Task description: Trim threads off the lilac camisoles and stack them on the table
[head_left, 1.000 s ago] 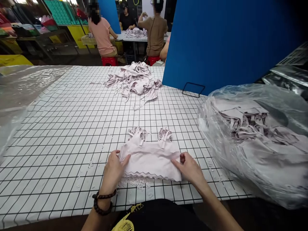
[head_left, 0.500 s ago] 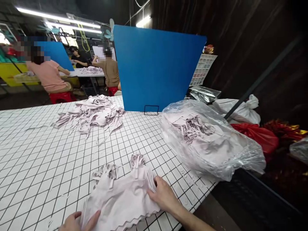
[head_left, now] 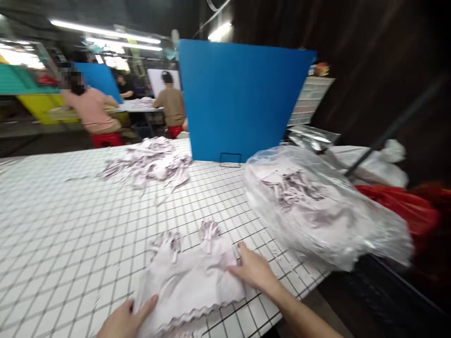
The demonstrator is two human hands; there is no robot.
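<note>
A neat stack of pale pink camisole tops (head_left: pixel 197 281) lies on the table before me, with bunched straps at its far side and a wavy hem facing me. At its left edge is my left hand (head_left: pixel 127 319), its thumb over the top layer and its fingers along the side. My right hand (head_left: pixel 255 270) rests against the right edge; its thumb touches the cloth, while the forefinger stands apart from it. Further back is a loose heap of similar pink garments (head_left: pixel 155 162). A clear plastic bag (head_left: pixel 260 206) at the right holds more of them.
A white table (head_left: pixel 63 225) with a black grid carries small lint scraps. Behind it stands a blue board (head_left: pixel 243 101), with a wire stand (head_left: pixel 230 160) at its foot. Red plastic bags (head_left: pixel 398 206) lie to the right. Several people sit at another table in the back left.
The view has swung a little left, so everything sits further right, and the picture is more blurred. My right hand's fingers have loosened from the stack's edge; the left stays at its side.
</note>
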